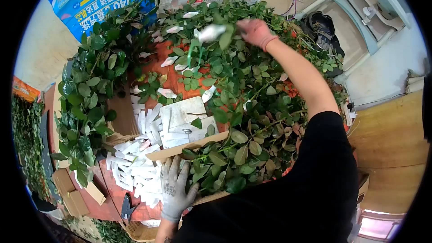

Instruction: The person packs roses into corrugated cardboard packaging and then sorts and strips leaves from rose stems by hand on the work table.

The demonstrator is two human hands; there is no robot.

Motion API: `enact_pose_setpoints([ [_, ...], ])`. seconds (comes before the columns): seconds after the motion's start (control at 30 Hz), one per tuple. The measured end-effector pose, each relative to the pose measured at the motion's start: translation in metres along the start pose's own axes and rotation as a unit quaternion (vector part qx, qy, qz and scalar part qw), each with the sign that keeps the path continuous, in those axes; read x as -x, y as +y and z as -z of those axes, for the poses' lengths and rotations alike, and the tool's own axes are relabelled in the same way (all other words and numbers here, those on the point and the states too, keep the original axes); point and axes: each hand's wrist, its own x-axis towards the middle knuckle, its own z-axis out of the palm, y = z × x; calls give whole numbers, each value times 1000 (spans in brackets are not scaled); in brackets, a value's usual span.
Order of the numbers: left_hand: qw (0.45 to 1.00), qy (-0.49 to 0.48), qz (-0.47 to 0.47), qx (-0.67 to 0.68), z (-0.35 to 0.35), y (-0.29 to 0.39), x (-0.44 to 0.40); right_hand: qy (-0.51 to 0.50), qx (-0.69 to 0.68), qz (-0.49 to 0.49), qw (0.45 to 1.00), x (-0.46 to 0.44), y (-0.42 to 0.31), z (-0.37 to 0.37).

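My right hand (256, 32), in a pink glove, reaches over the far part of the table and is blurred. Its fingers look closed on a rose whose white-wrapped bud (211, 33) and leaf blur along with it; the grip itself is unclear. My left hand (174, 191), in a grey printed glove, lies flat at the near side, fingers stretched out and thumb apart. It rests beside a heap of white paper sleeves (130, 166) and the end of a cardboard strip (189, 147). Leafy rose stems (243, 153) lie just right of that hand.
A worn white metal plate (186, 119) sits mid-table. More roses with wrapped buds (168, 61) lie on the red tabletop (173, 83). A black stapler (128, 207) is at the near left. A folding chair (351, 27) holding dark shoes (320, 29) stands at the right.
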Motion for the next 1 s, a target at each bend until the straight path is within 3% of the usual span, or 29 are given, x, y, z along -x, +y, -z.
enact_pose_setpoints([
  [0.07,1000,11,-17,-7,-1,-1,1,126,-50,-63,989,-7,21,44],
  [0.1,1000,14,-13,-6,-1,1,2,121,-44,-156,979,-3,21,83],
  [0.13,1000,8,-11,-4,2,2,2,226,-70,-174,956,3,25,118],
  [0.2,1000,16,-23,4,2,0,2,389,-77,-120,910,-8,112,140],
  [0.23,1000,21,-21,5,3,0,2,530,-150,-133,824,3,74,198],
  [0.27,1000,18,-20,2,4,2,2,514,-198,-154,820,10,99,231],
  [0.3,1000,16,-20,-4,6,3,2,551,-154,-170,802,17,81,274],
  [0.33,1000,16,-17,-12,4,1,4,600,-198,-62,772,16,84,299],
  [0.37,999,25,-13,-19,2,0,3,610,-150,-12,778,17,80,324],
  [0.43,998,42,-38,-37,0,-4,7,680,40,34,731,-2,51,344],
  [0.47,998,44,-36,-27,-3,-6,8,568,42,109,814,13,-17,365],
  [0.5,997,54,-45,-21,-3,-8,9,613,-289,16,735,-10,-50,359],
  [0.53,998,49,-38,-15,0,-7,9,579,-133,153,790,-14,-90,367],
  [0.6,998,52,-26,-8,0,-6,12,492,-25,311,812,-33,-163,376],
  [0.7,998,55,-38,0,1,-9,12,506,-109,406,753,-81,-252,330],
  [0.73,998,55,-37,-2,0,-9,13,492,3,376,786,-93,-290,326],
  [0.8,998,56,-40,0,-1,-10,15,476,22,411,777,-109,-347,306],
  [0.83,997,58,-41,-1,-2,-10,15,395,40,409,822,-123,-380,288],
  [0.9,998,54,-40,3,-2,-11,14,305,26,465,831,-150,-432,242],
  [0.93,998,54,-42,0,-3,-12,14,176,65,451,873,-150,-454,233],
  [1.0,998,48,-41,5,-1,-11,13,100,3,468,878,-132,-453,231],
])
